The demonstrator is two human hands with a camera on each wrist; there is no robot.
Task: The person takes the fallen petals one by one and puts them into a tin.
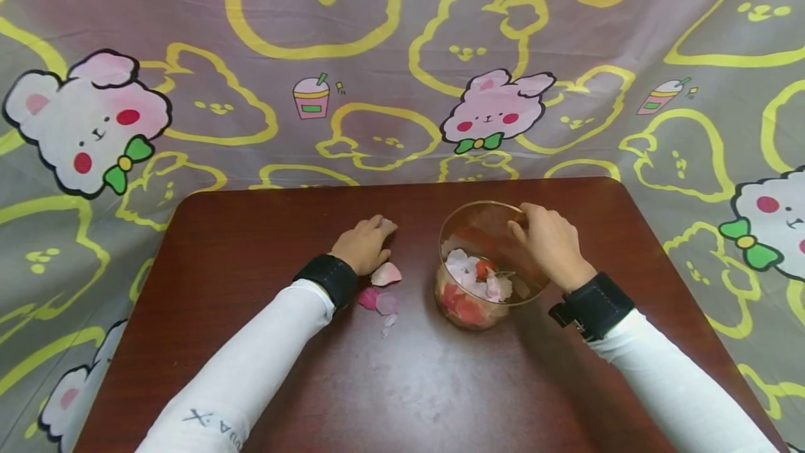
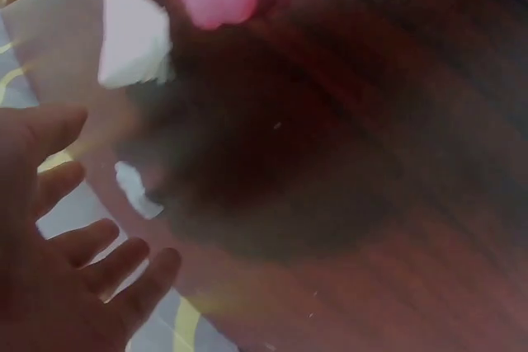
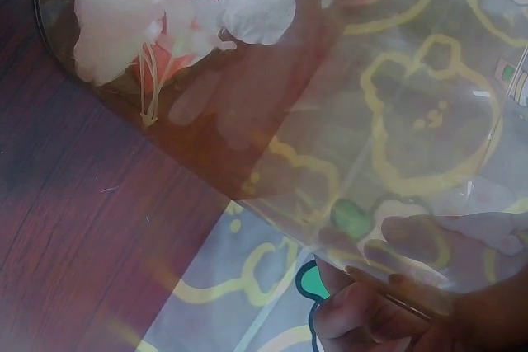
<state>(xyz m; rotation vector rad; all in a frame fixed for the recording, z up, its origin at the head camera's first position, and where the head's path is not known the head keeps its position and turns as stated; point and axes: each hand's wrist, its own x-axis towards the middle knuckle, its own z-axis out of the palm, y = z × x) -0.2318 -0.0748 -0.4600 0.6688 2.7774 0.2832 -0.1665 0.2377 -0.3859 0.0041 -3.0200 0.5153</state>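
My right hand (image 1: 553, 240) grips the rim of an amber-tinted clear bowl (image 1: 465, 219), thumb on the inner side. Inside lie white and pale pink petals (image 1: 462, 268) and a red-orange piece (image 1: 484, 269); in the right wrist view thin stamens (image 3: 148, 92) stick out of the petals. Over the table, left of the bowl, my left hand (image 1: 361, 247) reaches forward with fingers apart. A small white petal (image 2: 136, 191) lies close to its fingertips. Nearer the wrist are a pale pink petal (image 1: 386, 274) and a bright pink one (image 1: 368, 298).
A light pink petal (image 1: 386, 303) and small whitish bits (image 1: 390, 322) also lie on the dark reddish-brown table (image 1: 377, 390). Behind the table's far edge hangs a cartoon-printed curtain (image 1: 377, 75), which continues down both sides.
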